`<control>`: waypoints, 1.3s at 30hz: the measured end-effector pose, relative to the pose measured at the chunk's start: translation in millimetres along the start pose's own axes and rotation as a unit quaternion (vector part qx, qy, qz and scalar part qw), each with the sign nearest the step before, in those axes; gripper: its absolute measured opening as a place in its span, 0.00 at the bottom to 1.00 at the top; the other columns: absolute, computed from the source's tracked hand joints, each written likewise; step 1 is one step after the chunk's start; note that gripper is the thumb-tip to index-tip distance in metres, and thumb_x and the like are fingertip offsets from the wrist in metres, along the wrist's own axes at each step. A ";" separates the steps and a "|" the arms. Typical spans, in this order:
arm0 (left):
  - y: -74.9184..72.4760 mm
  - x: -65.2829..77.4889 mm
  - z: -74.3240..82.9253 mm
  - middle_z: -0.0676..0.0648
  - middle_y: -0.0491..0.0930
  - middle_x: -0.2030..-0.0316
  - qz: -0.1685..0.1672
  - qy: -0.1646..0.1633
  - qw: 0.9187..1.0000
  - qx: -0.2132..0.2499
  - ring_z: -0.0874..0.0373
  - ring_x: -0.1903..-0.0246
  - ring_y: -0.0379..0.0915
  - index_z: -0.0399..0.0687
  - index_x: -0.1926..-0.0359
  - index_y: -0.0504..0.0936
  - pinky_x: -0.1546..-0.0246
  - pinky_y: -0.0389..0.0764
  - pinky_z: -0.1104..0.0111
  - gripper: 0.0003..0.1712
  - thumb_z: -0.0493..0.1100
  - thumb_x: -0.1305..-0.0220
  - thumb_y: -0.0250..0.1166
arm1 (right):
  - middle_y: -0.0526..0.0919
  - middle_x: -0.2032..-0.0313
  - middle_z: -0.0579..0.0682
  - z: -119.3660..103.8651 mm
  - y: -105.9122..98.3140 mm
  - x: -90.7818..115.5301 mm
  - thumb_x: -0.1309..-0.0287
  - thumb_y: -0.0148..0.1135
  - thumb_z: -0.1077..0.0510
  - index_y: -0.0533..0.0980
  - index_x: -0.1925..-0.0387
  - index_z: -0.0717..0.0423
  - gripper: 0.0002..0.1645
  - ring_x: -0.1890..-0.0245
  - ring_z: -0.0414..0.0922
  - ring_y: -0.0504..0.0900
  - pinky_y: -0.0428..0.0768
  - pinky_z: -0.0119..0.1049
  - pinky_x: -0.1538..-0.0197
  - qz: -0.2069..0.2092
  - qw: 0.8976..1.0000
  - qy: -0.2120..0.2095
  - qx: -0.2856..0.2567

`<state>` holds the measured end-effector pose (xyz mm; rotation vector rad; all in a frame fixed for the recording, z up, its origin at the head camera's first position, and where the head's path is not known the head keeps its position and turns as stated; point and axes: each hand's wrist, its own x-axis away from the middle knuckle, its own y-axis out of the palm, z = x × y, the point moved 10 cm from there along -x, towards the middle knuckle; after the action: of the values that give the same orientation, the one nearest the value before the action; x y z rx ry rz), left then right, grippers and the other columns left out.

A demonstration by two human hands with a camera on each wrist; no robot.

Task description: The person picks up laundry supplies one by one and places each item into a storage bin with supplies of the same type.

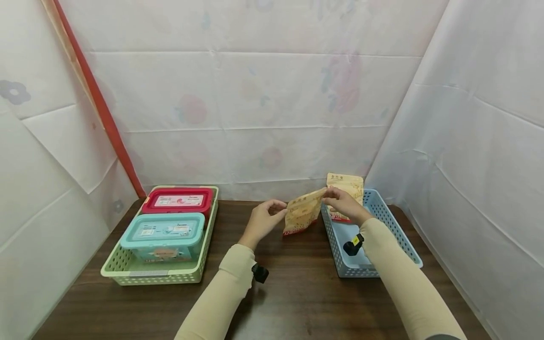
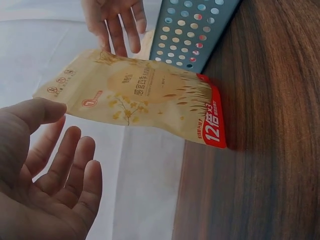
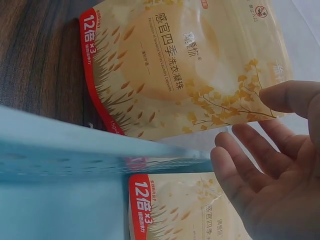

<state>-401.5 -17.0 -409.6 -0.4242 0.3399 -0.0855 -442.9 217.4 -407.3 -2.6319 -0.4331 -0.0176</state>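
Note:
A pale yellow pouch of laundry capsules [image 1: 303, 212] with a red bottom strip hangs tilted over the table, just left of the blue basket. My left hand [image 1: 264, 221] pinches its left upper edge between thumb and index finger; the other fingers are loosely bent in the left wrist view. At the opposite upper corner, my right hand [image 1: 346, 203] grips the pouch, thumb on the printed front [image 3: 175, 65]. Behind that hand a second matching pouch [image 1: 350, 185] leans upright at the back of the blue basket [image 1: 393, 226], partly hidden by the hand.
On the left stands a green basket [image 1: 207, 245] holding a red-lidded box [image 1: 178, 200] and a teal-lidded box [image 1: 165, 231]. The dark wooden table [image 1: 289, 293] is bounded by white printed sheets [image 1: 263, 94] at the back and both sides.

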 end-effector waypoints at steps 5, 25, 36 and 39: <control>0.3 -0.5 -1.3 0.54 0.84 0.61 0.002 -0.001 1.000 -0.007 0.59 0.62 0.79 0.53 0.56 0.86 0.60 0.81 0.62 0.06 0.47 0.32 0.68 | 0.70 0.37 0.66 3.7 -0.8 -1.2 0.24 0.52 0.54 0.67 0.37 0.66 0.24 0.34 0.62 0.68 0.67 0.59 0.35 0.002 1.000 0.001 -0.004; -9.8 -2.7 -4.2 0.55 0.82 0.66 0.025 -0.007 1.000 -0.009 0.58 0.68 0.74 0.52 0.55 0.86 0.66 0.76 0.63 0.08 0.47 0.30 0.65 | 0.79 0.47 0.61 8.1 0.3 3.4 0.28 0.59 0.53 0.72 0.50 0.64 0.17 0.43 0.57 0.78 0.74 0.56 0.39 0.007 1.000 0.004 -0.025; -15.3 -6.3 1.2 0.54 0.82 0.67 0.033 -0.001 0.999 0.000 0.57 0.68 0.74 0.52 0.56 0.87 0.68 0.75 0.63 0.08 0.47 0.30 0.66 | 0.80 0.49 0.60 6.8 -1.7 4.0 0.28 0.59 0.50 0.73 0.48 0.64 0.20 0.44 0.58 0.79 0.74 0.55 0.38 0.014 1.000 0.001 -0.023; -17.4 -6.9 5.0 0.54 0.83 0.66 0.037 0.006 0.999 0.005 0.57 0.67 0.75 0.52 0.56 0.87 0.68 0.76 0.63 0.08 0.48 0.30 0.66 | 0.80 0.48 0.60 3.0 -3.1 5.3 0.28 0.59 0.49 0.73 0.48 0.63 0.21 0.44 0.56 0.79 0.74 0.55 0.39 0.019 1.000 -0.004 -0.021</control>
<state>-406.5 -29.8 -395.9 -0.4017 0.3667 -0.0165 -438.9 222.9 -408.1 -2.6823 -0.3905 -0.0056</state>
